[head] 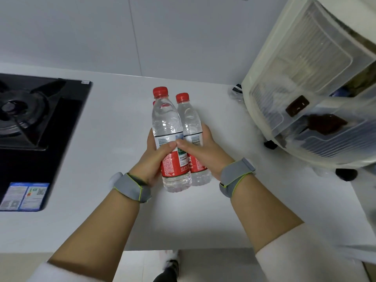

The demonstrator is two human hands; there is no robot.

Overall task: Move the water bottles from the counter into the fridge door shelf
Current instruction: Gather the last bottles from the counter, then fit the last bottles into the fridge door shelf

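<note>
A: Head view: the left hand (151,157) and right hand (203,151) clasp the water bottles (177,139) together above the white desk (114,123), thumbs meeting in front. That's a two-handed grip around a bundle.

B: A third cap peeks out behind, I think. Smooth plastic squeezed only from the sides; one bottle might slide out while carried toward the fridge door (305,78).

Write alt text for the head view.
Both hands, left hand and right hand, clasp a cluster of red-capped water bottles above a white counter. A black gas stove lies left, and an open fridge door with clear shelves stands right.
</note>
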